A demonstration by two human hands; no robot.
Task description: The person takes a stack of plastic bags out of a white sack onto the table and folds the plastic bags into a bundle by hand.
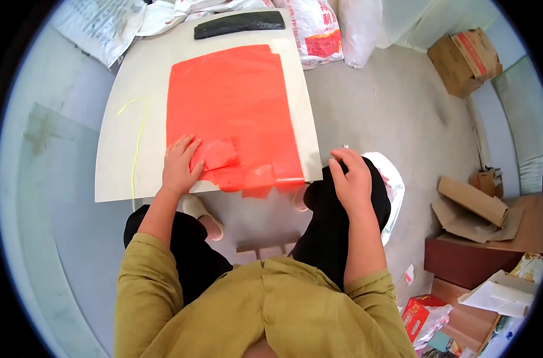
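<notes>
Flat red plastic sheeting (232,101), which looks like bags laid out in layers, covers the middle of a pale table (131,83). Along its near edge are folded red flaps, some hanging over the table's edge. My left hand (181,164) lies on the sheeting's near left corner, fingers spread, beside a small crumpled red piece (219,154). My right hand (352,179) is off the table, over my right thigh. Its thumb stands apart from the fingers, and nothing shows in it. A yellow string (140,137) trails down the table's left side.
A folded black plastic bundle (240,25) lies at the table's far end. White printed sacks (313,30) stand behind it. Cardboard boxes (465,59) are at the far right, with opened cartons (474,209) nearer. A white bag (392,191) sits beside my right leg.
</notes>
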